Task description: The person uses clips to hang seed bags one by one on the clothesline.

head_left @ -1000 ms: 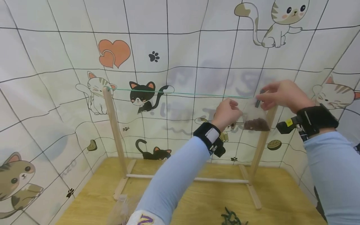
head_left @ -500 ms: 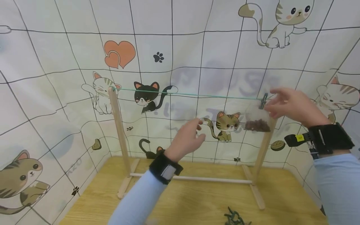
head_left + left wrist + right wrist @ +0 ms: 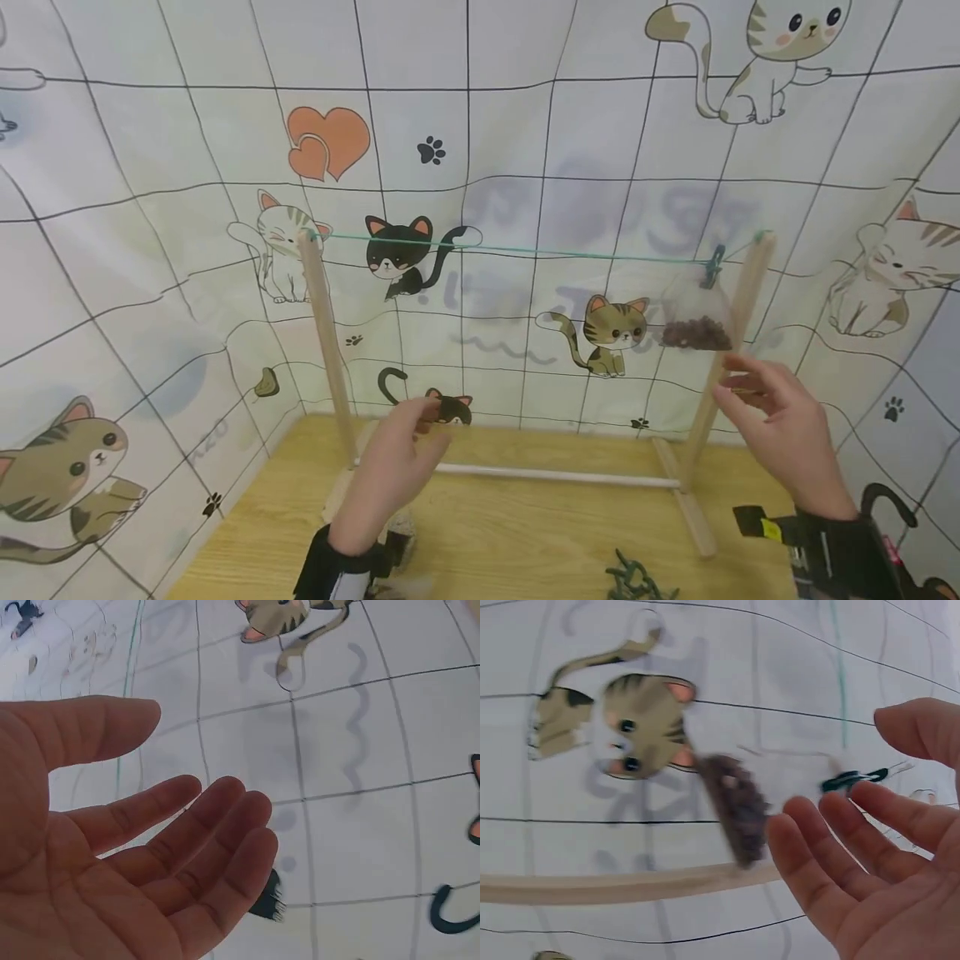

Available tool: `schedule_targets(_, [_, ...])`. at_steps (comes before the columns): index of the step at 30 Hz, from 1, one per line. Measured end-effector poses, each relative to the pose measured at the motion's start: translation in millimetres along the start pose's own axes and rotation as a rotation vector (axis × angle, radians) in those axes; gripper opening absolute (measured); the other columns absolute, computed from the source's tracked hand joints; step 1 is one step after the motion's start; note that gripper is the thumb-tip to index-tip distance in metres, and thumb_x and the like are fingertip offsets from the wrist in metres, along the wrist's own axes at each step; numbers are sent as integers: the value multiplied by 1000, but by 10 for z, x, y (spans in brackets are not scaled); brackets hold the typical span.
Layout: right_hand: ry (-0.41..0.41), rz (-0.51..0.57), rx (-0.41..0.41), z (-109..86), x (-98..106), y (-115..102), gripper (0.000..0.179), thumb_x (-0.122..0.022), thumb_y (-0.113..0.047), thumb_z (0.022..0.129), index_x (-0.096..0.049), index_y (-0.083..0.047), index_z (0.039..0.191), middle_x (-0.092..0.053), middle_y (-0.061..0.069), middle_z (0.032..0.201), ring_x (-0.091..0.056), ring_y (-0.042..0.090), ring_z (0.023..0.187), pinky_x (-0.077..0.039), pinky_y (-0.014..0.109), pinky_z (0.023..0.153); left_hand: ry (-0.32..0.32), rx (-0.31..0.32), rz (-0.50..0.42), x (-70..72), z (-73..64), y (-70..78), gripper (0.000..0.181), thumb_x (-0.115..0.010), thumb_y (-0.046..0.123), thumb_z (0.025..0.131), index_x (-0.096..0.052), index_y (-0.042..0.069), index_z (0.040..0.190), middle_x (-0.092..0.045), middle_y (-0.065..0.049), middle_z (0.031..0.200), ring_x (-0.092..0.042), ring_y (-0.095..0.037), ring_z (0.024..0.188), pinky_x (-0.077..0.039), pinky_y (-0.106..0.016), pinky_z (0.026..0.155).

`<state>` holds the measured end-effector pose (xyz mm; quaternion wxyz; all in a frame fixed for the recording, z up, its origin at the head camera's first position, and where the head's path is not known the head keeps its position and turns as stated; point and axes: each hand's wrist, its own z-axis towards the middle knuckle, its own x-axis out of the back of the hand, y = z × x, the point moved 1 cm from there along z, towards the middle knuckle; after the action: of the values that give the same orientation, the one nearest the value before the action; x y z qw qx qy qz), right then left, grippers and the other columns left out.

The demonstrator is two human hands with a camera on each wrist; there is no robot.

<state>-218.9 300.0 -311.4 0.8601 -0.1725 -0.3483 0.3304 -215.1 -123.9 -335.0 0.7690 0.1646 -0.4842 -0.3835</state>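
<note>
A clear plastic bag with dark brown bits (image 3: 696, 333) in its bottom hangs near the right end of a green cord (image 3: 525, 251). One dark green clothespin (image 3: 713, 267) pins the bag's top to the cord. Just below the bag, in front of the right post, my right hand (image 3: 780, 425) is held in the air with nothing in it. My left hand (image 3: 390, 467) hovers over the left part of the table, also holding nothing. Relaxed fingers (image 3: 232, 847) show in the left wrist view, and the right wrist view shows similar loose fingers (image 3: 817, 862).
Two wooden posts (image 3: 327, 342) carry the cord, joined low down by a white rod (image 3: 555, 475). A heap of green clothespins (image 3: 633, 577) lies at the table's front. Partly behind my left wrist is a bag of pale contents (image 3: 401, 533). Cat-print cloth (image 3: 495, 125) forms the backdrop.
My right hand has let go of the clothespin and dropped below the bag. The left hand has come away from the bag, moving down and left. The pinned bag stays hanging.
</note>
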Motion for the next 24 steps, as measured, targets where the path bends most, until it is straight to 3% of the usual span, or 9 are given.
schedule_targets(5, [65, 52, 14, -406, -320, 72, 45, -71, 6, 92, -60, 4, 136, -57, 4, 123, -51, -17, 104, -43, 0, 85, 49, 36, 42, -107, -254, -226, 34, -72, 9, 95, -65, -1, 126, -67, -16, 119, -66, -29, 101, -57, -45, 83])
schedule_targets(10, [90, 79, 39, -720, -610, 149, 46, -73, 13, 85, -64, 5, 130, -63, 13, 120, -51, -17, 104, -45, 1, 85, 79, 56, 128, -244, -413, -419, 36, -73, 8, 93, -65, -4, 126, -68, -19, 120, -67, -36, 107, -59, -50, 85])
schedule_targets(17, [55, 38, 1, -1096, -880, 283, 43, -77, 6, 85, -67, 2, 127, -65, 17, 122, -47, -17, 107, -41, 0, 87, 66, 69, 187, -437, -512, -633, 41, -76, 10, 92, -64, -2, 130, -64, -21, 125, -63, -41, 115, -56, -56, 94])
schedule_targets(21, [10, -6, -29, -1234, -979, 329, 41, -78, 2, 86, -68, 1, 126, -65, 16, 125, -46, -14, 106, -40, 1, 87, 69, 34, 217, -529, -529, -705, 40, -78, 11, 91, -65, -3, 127, -65, -20, 123, -64, -39, 113, -56, -54, 94])
schedule_targets(24, [-24, -30, -27, -1281, -1036, 355, 41, -79, 0, 86, -68, 1, 126, -64, 14, 126, -51, -7, 103, -47, 8, 83, 84, -7, 231, -586, -526, -731, 40, -79, 11, 90, -66, -4, 126, -66, -19, 121, -65, -38, 111, -57, -52, 92])
